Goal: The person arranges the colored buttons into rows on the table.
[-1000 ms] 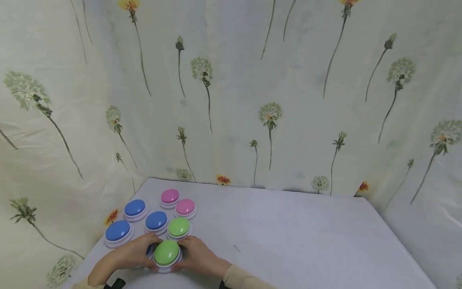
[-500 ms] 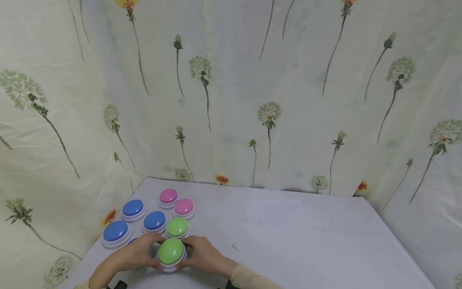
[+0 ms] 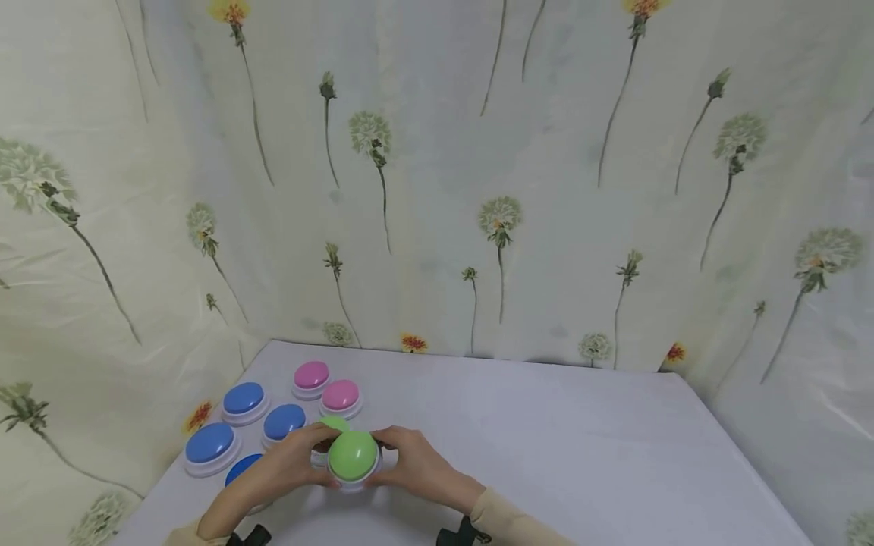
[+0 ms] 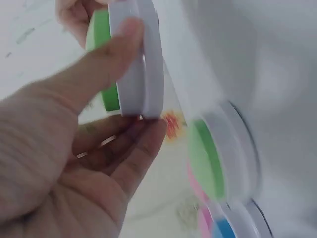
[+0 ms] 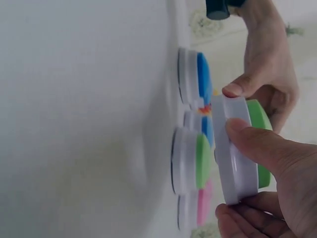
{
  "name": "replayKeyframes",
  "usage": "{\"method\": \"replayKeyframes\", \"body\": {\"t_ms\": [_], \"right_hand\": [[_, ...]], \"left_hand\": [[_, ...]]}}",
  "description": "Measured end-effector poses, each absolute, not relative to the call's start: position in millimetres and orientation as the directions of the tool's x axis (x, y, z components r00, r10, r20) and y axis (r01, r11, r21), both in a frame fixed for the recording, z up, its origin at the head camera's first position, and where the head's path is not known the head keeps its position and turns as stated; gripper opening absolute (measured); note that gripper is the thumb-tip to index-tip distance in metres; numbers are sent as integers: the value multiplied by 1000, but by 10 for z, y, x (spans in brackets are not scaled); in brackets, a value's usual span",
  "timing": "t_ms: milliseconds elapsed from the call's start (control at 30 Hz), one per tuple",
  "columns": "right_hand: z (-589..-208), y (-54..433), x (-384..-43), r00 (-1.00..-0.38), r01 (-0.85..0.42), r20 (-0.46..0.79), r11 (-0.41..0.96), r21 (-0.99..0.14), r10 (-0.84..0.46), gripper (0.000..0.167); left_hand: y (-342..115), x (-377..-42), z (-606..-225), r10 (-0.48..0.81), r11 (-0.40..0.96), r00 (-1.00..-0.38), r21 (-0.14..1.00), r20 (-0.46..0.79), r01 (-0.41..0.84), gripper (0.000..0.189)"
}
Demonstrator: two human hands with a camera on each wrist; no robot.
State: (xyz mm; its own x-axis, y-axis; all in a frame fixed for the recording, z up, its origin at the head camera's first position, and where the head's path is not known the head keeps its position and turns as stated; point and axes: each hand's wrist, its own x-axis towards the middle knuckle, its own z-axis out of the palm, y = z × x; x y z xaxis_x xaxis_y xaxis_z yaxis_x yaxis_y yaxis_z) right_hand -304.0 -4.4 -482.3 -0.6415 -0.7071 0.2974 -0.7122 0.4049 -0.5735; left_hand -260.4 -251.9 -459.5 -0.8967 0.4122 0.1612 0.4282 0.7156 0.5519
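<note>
A round push button with a green dome (image 3: 352, 455) and white base is gripped between both hands, raised off the white table. My left hand (image 3: 298, 459) pinches its left rim with thumb and fingers; my right hand (image 3: 418, 464) does the same on the right. In the left wrist view the left thumb lies across the white base (image 4: 136, 94). The right wrist view shows a gap between the held button (image 5: 235, 173) and the others standing on the table. Just behind it, a second green button (image 3: 334, 423) is partly hidden.
Several blue buttons (image 3: 210, 443) stand at the table's left side, one partly behind the left forearm. Two pink buttons (image 3: 341, 394) sit farther back. The white table (image 3: 546, 455) stretches right, with a flower-patterned curtain (image 3: 437, 189) behind and at the sides.
Both hands have lifted the green button and carried it to the right, away from the blue button beside it. The front blue button now shows more, and the rear green one is more covered.
</note>
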Motion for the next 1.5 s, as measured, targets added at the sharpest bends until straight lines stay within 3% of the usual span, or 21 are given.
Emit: {"method": "replayKeyframes", "body": {"t_ms": [300, 733, 1500], "right_hand": [[-4728, 296, -3244, -686, -697, 326, 460, -550, -651, 61], [-4793, 655, -3668, -748, -625, 262, 514, -588, -610, 62], [-4883, 762, -4089, -783, -568, 210, 536, -625, -585, 55]], "left_hand": [[-2068, -2840, -4542, 399, 685, -891, 576, 215, 446, 61], [-1601, -3346, -4540, 377, 703, -911, 588, 167, 399, 63], [-1380, -3884, -4765, 339, 718, -931, 602, 137, 350, 60]]}}
